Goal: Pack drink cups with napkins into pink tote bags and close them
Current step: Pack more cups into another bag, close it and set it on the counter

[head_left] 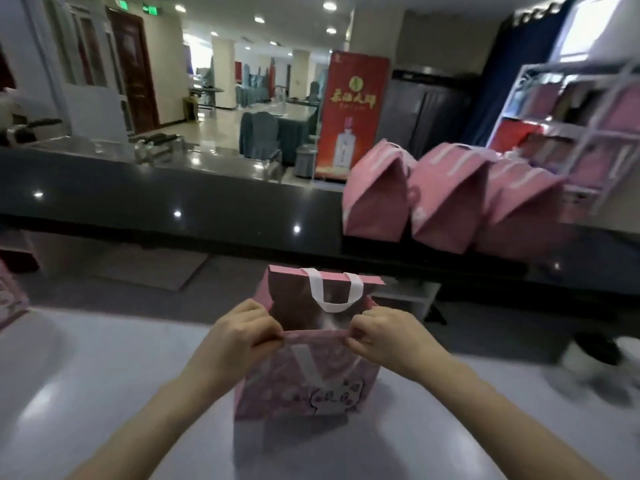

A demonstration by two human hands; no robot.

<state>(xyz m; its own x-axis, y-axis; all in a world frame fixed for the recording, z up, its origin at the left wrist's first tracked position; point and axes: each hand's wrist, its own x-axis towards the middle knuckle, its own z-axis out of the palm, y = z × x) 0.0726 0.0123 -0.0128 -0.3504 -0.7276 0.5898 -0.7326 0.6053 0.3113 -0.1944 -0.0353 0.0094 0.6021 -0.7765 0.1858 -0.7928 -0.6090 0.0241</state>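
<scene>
A pink tote bag (304,382) with white handles and a cartoon print stands upright on the grey table (86,393) in front of me. Its mouth is open; the far flap stands up with its white handle loop showing. My left hand (239,336) pinches the left end of the near top edge. My right hand (384,337) pinches the right end of that same edge. Something pale shows inside the bag, too blurred to identify.
Three closed pink tote bags (446,206) stand in a row on the dark counter (173,206) beyond the table, at the right. A white shelf rack (585,133) with pink items stands at the far right. A pink item edge (10,299) shows at the left.
</scene>
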